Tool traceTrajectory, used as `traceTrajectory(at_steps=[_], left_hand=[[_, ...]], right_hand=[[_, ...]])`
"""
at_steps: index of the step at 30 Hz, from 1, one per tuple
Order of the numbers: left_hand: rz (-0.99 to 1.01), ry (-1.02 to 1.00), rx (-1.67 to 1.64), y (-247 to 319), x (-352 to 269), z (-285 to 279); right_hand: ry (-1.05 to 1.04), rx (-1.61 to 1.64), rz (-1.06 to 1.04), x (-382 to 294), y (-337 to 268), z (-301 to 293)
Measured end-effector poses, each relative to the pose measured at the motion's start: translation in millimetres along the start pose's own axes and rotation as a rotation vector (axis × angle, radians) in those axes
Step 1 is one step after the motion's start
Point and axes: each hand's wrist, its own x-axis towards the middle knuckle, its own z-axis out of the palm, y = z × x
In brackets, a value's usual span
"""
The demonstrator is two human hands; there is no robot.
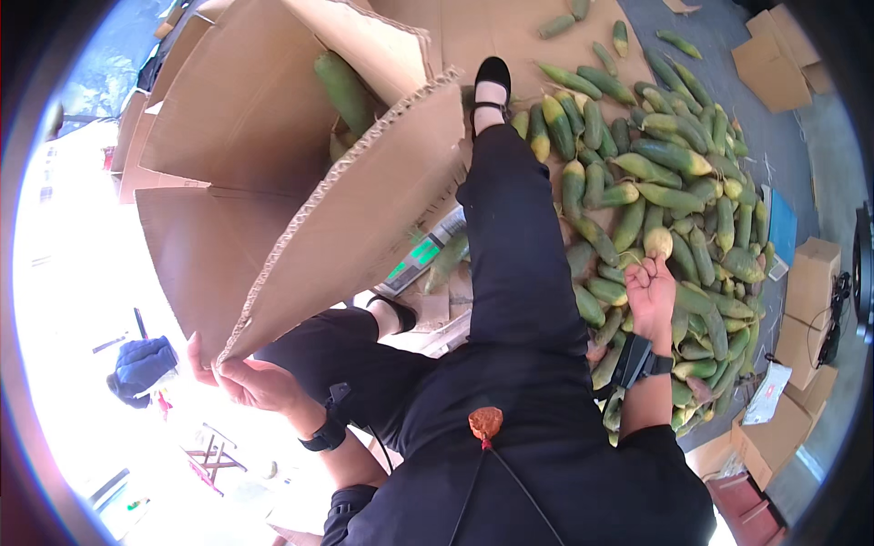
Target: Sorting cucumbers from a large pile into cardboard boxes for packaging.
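Observation:
My left hand [256, 382] pinches the corner of a raised flap [355, 205] of a large open cardboard box. Inside the box [252, 102], a long green radish [345, 92] shows, leaning, with part of another below it; the flap hides the rest. At the right, my right hand [652, 290] has its fingers closed at the root end of a green radish [657, 241] with a pale round tip. That radish still rests among the big heap of green radishes [672, 157] spread over cardboard. My leg stands between the box and the heap.
More cardboard boxes [778, 68] stand at the upper right, and others [809, 307] at the right edge. A blue flat object [782, 228] lies beside the heap. At the left, blue cloth [143, 365] and a folding stool [213, 456] appear in glare.

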Motion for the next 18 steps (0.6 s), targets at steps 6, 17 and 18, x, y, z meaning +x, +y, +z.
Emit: traceTrajectory(at_steps=[6, 17, 18], left_hand=[[0.064, -0.118, 0.08, -11.3, -1.3, -9.7], [0.054, -0.025, 0.17, -11.8, 1.1, -4.7], [0.016, -0.012, 0.134, -7.3, -0.1, 0.0]], right_hand=[[-0.558, -0.537, -0.035, -71.1, 22.5, 151.3], [-1.403, -0.955, -0.307, -134.0, 116.5, 303.8], [-1.404, -0.864, -0.392, -133.3, 127.6, 297.0]])
